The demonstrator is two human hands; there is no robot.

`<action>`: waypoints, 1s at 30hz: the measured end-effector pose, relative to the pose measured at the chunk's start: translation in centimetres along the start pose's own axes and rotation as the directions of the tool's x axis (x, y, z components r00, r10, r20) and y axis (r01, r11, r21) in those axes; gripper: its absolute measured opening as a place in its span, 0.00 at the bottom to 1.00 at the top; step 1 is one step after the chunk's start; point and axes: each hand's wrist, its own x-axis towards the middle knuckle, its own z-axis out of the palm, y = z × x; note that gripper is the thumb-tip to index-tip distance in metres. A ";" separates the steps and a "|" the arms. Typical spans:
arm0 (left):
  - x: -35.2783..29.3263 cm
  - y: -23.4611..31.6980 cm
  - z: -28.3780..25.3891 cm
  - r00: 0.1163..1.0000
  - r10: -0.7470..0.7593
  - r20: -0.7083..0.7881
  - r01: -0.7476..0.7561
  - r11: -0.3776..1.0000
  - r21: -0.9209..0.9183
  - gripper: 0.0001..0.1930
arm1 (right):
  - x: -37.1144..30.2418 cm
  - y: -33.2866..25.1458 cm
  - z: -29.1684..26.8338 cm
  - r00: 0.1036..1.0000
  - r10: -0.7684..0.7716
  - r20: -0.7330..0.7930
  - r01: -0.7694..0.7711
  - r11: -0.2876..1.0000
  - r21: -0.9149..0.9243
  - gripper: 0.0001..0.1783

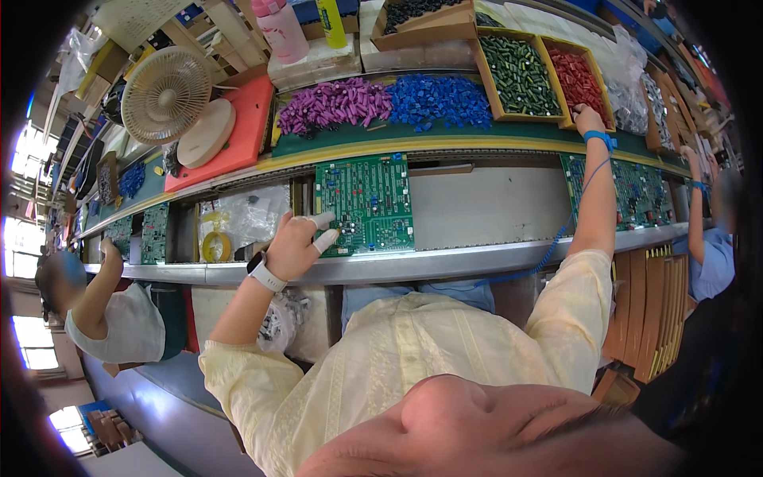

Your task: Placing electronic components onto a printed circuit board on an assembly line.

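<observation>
My left hand (292,245) rests at the left edge of a green circuit board (372,203) with small parts mounted on it. White finger cots cover the thumb and forefinger, which stretch over the board with their tips apart; the other fingers are curled. My right hand (587,119) reaches far to the right into a yellow-edged box (606,99) of small red components (574,75). Its fingers are bent down together among them, and their tips are hidden, so whatever they pinch does not show. A blue strap (600,138) with a coiled cord circles my right wrist.
Green components (518,73) fill the neighbouring box; purple (334,105) and blue components (439,102) lie in heaps. A fan (168,95) stands back left. More boards (624,191) sit along the metal rail (493,256). Tape (215,246) lies left. Co-workers (123,318) sit at both sides.
</observation>
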 end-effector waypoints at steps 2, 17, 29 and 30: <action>2.4 -0.1 -1.1 1.000 -0.011 0.029 0.013 0.996 -0.088 0.17 | 1.7 1.1 0.9 0.999 -0.006 0.039 0.001 0.991 0.135 0.20; 18.8 -8.6 0.6 0.955 -0.071 -0.287 0.156 0.946 0.283 0.10 | 3.2 2.5 3.1 0.953 -0.028 -0.301 0.090 0.977 0.194 0.14; 8.3 -3.2 -0.2 0.956 -0.097 -0.276 0.012 0.955 -0.297 0.10 | -20.8 -16.0 -1.2 0.691 -0.699 -0.186 0.528 0.311 0.790 0.15; 7.2 -2.6 -0.4 0.967 -0.112 -0.230 0.029 0.942 -0.335 0.10 | -23.3 -16.8 -1.0 0.627 -0.764 -0.153 0.545 0.290 0.787 0.16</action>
